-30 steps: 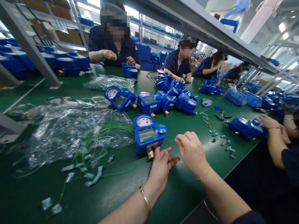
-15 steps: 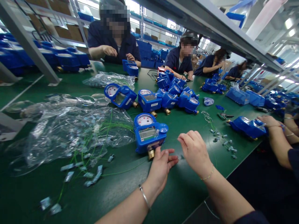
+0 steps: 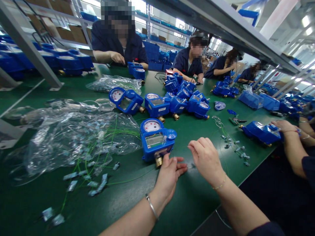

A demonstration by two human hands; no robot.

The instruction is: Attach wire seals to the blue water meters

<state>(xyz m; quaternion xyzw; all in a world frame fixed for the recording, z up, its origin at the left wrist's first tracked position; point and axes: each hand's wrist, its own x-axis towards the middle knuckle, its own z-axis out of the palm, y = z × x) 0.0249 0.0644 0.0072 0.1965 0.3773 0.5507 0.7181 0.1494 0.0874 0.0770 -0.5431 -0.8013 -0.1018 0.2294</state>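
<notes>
Blue meter (image 3: 157, 144) on the worktop (image 3: 93, 213), handling apparently unfinished: left hand (image 3: 169, 172), fingers loosely parted, beside its brass fitting (image 3: 158, 162); right hand (image 3: 204, 157), fingers pinched, contents indiscernible; tagged green wires (image 3: 101, 186) lie loose.

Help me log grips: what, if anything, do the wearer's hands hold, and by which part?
The left hand shows no clear hold, fingers extended beside the nearest blue meter. The right hand pinches its fingers; whether they hold anything cannot be told.
</notes>
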